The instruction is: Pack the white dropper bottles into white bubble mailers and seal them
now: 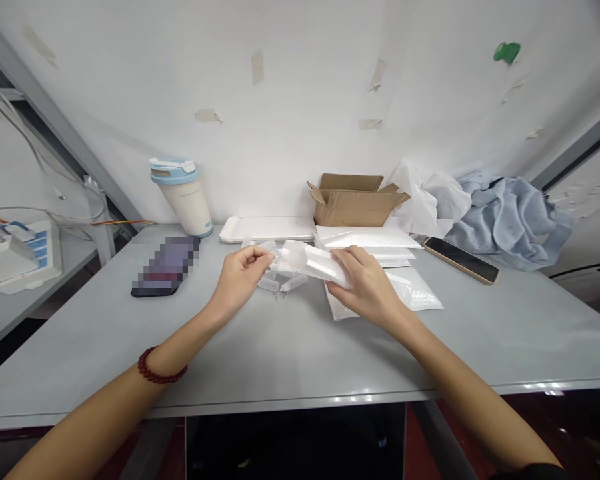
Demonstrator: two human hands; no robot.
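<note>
My right hand (365,283) is wrapped round a white padded envelope (317,262), which is bulged into a tube with its open mouth turned left. Close to that mouth, my left hand (245,270) is closed in a pinch; whatever small pale thing is between its fingertips is too small to name. Beneath and behind the fingers lie several translucent plastic pieces (294,283), one with a small ring. A stack of white padded mailers (415,291) lies behind and beside my right hand.
Along the wall stand a blue-lidded cup (185,200), a flat white stack (270,229), an open cardboard box (355,207), a white plastic bag (430,200) and blue cloth (515,220). Phones lie left (167,267) and right (463,260). A power strip (40,250) sits far left.
</note>
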